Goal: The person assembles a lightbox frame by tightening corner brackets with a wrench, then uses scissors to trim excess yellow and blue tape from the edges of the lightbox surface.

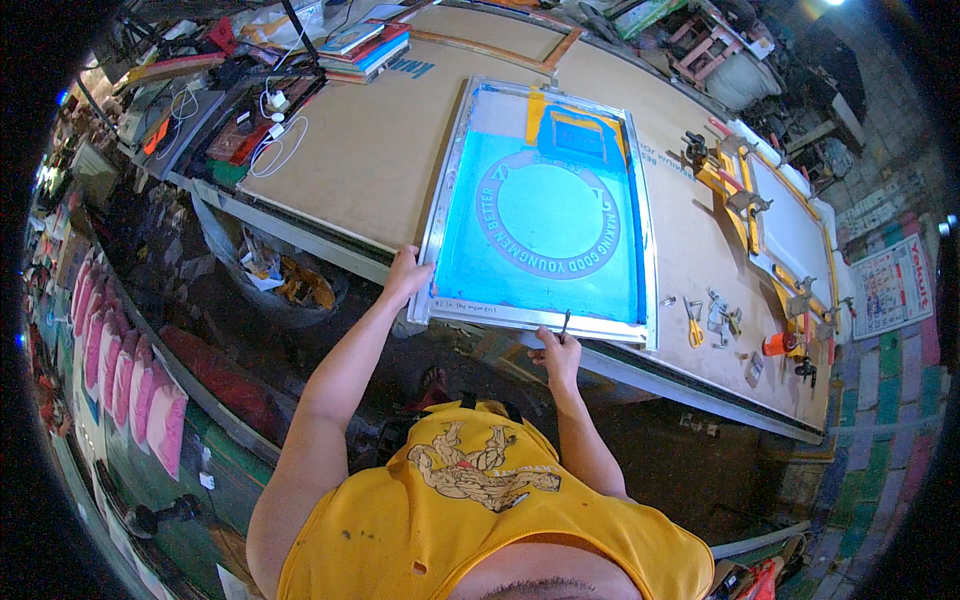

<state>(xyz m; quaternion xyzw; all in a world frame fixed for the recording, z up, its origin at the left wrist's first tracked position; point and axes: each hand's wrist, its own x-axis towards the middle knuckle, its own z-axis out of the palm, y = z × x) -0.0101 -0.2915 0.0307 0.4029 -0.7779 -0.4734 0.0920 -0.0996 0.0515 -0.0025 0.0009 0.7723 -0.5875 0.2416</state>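
Note:
A screen-printing frame (645, 250) with silver metal sides lies on the table in front of me, its near edge jutting past the table's edge. Its mesh is coated bright blue, with a lettered ring stencil in the middle and yellow tape and a darker blue patch near the far end. My left hand (408, 272) is closed on the frame's left side near the front corner. At the middle of the front edge, my right hand (556, 355) pinches a slim dark pen (566, 322) that points upward; whether its fingers also touch the frame I cannot tell.
The brown board tabletop (350, 150) carries stacked books (365, 50) and white cables (285, 140) at the far left. To the right lie yellow scissors (694, 322), small metal parts and a yellow clamped frame (740, 200). Pink packets (130, 375) hang at the left.

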